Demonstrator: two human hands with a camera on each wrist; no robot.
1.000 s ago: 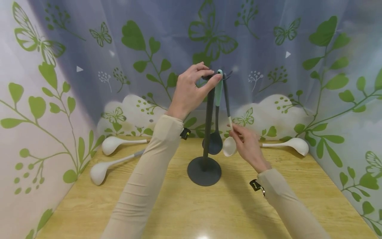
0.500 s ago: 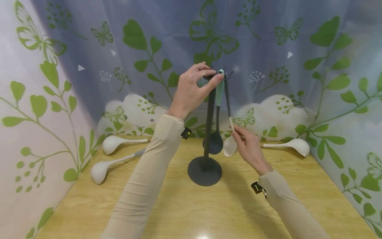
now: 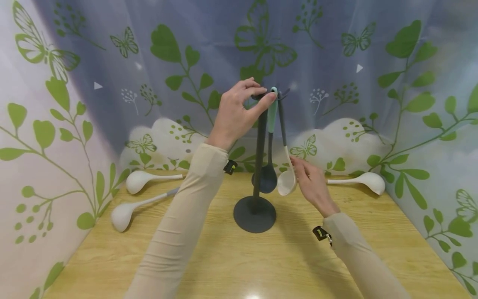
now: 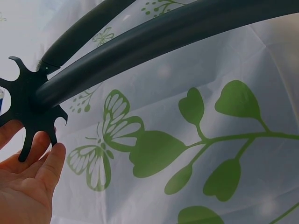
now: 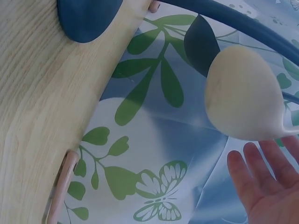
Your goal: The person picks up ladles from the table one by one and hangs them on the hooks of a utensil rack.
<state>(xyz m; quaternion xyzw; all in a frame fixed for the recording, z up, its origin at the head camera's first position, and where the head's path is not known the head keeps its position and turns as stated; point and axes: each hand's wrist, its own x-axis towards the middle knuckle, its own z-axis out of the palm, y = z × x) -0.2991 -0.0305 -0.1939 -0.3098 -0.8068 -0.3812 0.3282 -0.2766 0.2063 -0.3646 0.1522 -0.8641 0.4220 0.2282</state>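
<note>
A dark utensil stand with a round base (image 3: 254,218) holds two hanging ladles. My left hand (image 3: 237,110) grips its top, thumb near the mint handle end; in the left wrist view the fingers lie against the hooked plate (image 4: 28,95). One ladle is dark-bowled (image 3: 267,180) with a mint-green upper handle. Beside it hangs the white ladle (image 3: 286,183), its handle dark above and white below. My right hand (image 3: 311,182) is right at the white ladle's neck, fingers loose. In the right wrist view those relaxed fingers (image 5: 254,163) lie beside the white bowl (image 5: 245,98).
On the left of the wooden table (image 3: 239,265) lie two white ladles, one farther back (image 3: 140,182) and one nearer (image 3: 122,216), their handle ends behind my left sleeve. Another white ladle (image 3: 373,182) lies at the back right. A leaf-patterned curtain (image 3: 209,41) surrounds the table.
The fingers of my right hand have loosened from the white ladle's neck and shifted slightly right. The ladle's bowl has turned a little. My left hand stays on the stand's top.
</note>
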